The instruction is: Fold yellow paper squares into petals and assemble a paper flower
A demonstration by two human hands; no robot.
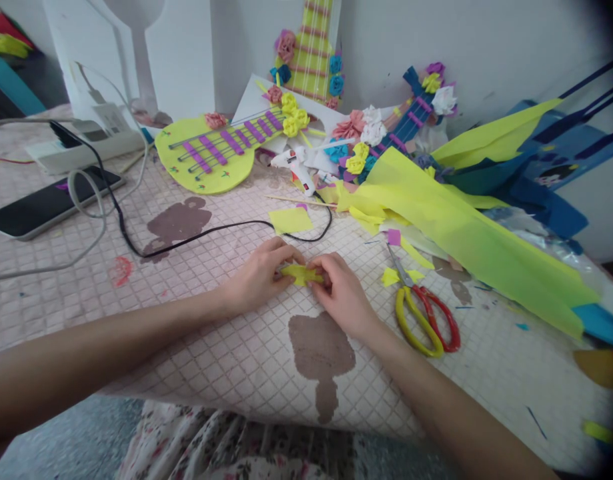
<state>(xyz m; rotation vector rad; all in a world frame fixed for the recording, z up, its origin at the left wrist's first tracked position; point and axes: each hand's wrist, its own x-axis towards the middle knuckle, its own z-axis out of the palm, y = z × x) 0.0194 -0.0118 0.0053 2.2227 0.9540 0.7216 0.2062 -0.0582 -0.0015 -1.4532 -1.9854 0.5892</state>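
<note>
A small folded piece of yellow paper (301, 274) is pinched between my two hands, just above the checked tablecloth. My left hand (263, 273) has its thumb and fingers closed on the left end. From the other side, my right hand (343, 290) grips the right end. Scissors (421, 313) with one yellow and one red handle lie to the right of my right hand. Beyond my hands rests a flat yellow paper square (290, 220). The inner folds of the held paper are hidden by my fingers.
A white glue gun (297, 170) lies at the back, its black cord (221, 228) looping across the table. Paper guitars (206, 153) decorated with paper flowers stand behind. Large yellow sheets (476, 247) spread at right. A phone (51, 200) and a power strip (86, 147) are at left.
</note>
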